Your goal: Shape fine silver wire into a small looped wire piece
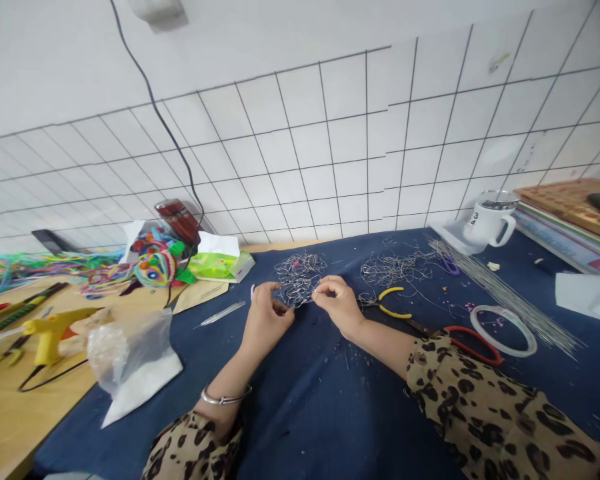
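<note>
My left hand (269,319) is closed, thumb and fingers drawn together at the near edge of a tangled pile of thin bent wire (300,267). Opposite it, my right hand (339,305) pinches with thumb and forefinger. A thin silvery wire seems to run between the two sets of fingertips; its exact shape is lost against the pile. Yellow-handled pliers (395,311) lie just right of my right hand. A second wire tangle (395,268) sits behind them. Left of my left hand rests a small bundle of straight wires (223,313).
Red-handled pliers (475,347), a clear ring-shaped coil (530,343) and long straight wires (515,300) lie on the dark blue cloth (320,413) at right, before a white mug (490,223). At left are a plastic bag (135,360) and a yellow glue gun (50,337). A tiled wall stands behind.
</note>
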`<state>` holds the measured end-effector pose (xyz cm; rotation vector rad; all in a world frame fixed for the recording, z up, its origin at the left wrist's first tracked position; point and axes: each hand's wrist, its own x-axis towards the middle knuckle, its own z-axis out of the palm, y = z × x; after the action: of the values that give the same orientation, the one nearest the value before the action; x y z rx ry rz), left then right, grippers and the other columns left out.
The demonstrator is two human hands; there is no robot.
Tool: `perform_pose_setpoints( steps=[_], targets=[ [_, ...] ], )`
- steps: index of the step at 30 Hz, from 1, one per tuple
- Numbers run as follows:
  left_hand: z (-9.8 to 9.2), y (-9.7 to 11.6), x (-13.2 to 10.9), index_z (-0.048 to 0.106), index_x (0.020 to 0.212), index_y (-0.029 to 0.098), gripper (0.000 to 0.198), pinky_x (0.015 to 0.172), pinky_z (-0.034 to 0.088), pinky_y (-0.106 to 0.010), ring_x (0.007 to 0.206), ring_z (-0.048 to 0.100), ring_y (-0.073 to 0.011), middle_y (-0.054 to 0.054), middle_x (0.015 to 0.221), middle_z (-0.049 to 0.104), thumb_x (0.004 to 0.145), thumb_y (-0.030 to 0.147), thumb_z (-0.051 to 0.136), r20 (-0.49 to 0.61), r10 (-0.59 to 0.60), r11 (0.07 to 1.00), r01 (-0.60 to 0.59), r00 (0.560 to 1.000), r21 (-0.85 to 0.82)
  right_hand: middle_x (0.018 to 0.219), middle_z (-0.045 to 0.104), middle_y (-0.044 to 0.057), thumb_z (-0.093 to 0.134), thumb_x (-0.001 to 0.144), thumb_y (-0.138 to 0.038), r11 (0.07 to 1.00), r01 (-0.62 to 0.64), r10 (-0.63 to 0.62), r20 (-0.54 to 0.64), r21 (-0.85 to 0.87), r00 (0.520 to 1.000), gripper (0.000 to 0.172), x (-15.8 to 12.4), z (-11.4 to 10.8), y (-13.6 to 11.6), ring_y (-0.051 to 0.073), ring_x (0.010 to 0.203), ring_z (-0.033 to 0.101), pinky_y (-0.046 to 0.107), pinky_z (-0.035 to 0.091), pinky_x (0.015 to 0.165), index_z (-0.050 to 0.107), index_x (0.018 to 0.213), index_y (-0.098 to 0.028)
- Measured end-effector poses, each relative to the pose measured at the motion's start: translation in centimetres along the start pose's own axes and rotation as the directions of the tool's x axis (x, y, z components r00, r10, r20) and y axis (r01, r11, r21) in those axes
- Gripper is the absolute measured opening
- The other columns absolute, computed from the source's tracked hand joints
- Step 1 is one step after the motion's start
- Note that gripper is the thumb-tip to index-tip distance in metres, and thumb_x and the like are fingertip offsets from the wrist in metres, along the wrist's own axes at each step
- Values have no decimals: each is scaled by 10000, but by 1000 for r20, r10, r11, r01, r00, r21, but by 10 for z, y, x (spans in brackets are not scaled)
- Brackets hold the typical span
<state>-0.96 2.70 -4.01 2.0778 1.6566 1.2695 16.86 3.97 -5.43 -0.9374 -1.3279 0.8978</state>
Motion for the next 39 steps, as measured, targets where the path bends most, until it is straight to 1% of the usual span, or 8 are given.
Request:
perform_pose_setpoints(
  steps=[3,5,11,15,20,28,34,39],
  targets=[
    [0,-4,0,461,1083,189,476,574,490,-313,532,519,-95,-28,922,485,639,208,632,34,2,1000,-2,999,4,1006,589,47,598,709,-246,996,-31,29,30,81,999,95,1,0,1,161,911,542,293,396,851,620,669,-162],
    [-1,-4,1,469,1087,185,480,580,489,-312,570,530,-110,-31,912,489,639,222,639,43,11,1000,-12,999,8,932,611,45,586,714,-264,986,-111,104,63,121,993,114,1,-1,3,150,815,547,285,420,765,620,701,-157],
    [-2,-4,5,478,1077,193,497,743,509,-359,1105,487,-263,-114,1220,444,617,205,665,70,51,992,-42,996,-116,657,537,-12,596,693,-304,956,-249,233,117,155,965,154,2,-1,4,101,579,459,225,385,531,585,732,-156],
    [-3,-8,5,441,1142,185,530,776,503,-374,1048,543,-239,-105,1123,530,654,202,647,209,-26,962,81,978,-261,679,516,-22,639,654,-298,927,-322,299,138,193,944,222,2,-1,6,103,589,476,202,386,481,529,803,-177],
    [-11,-10,8,487,1100,177,516,875,456,-417,1048,540,-240,-97,1103,543,621,213,674,178,-51,956,100,983,-276,753,564,-1,619,671,-283,910,-368,332,195,190,923,346,4,-3,6,110,610,512,199,402,476,528,994,-200],
    [-20,-14,12,480,1099,185,503,899,443,-400,1100,514,-243,-96,1126,542,646,252,690,300,-90,868,223,950,-445,825,592,17,527,721,-235,943,-295,256,226,157,940,330,6,-6,5,115,653,525,196,397,484,553,1048,-207],
    [-25,-16,11,503,1136,186,530,855,465,-384,1063,542,-253,-103,1099,589,652,281,697,357,-151,759,340,922,-555,828,576,9,600,700,-241,991,-122,106,255,49,961,343,8,-9,4,117,714,532,260,443,676,570,1036,-182],
    [-24,-12,10,518,1159,173,527,840,469,-400,1037,552,-261,-112,1117,593,667,263,685,436,-167,692,419,885,-587,932,559,29,659,686,-305,992,3,29,259,-123,965,404,4,-8,1,121,737,509,279,438,710,571,1068,-207]
  ],
)
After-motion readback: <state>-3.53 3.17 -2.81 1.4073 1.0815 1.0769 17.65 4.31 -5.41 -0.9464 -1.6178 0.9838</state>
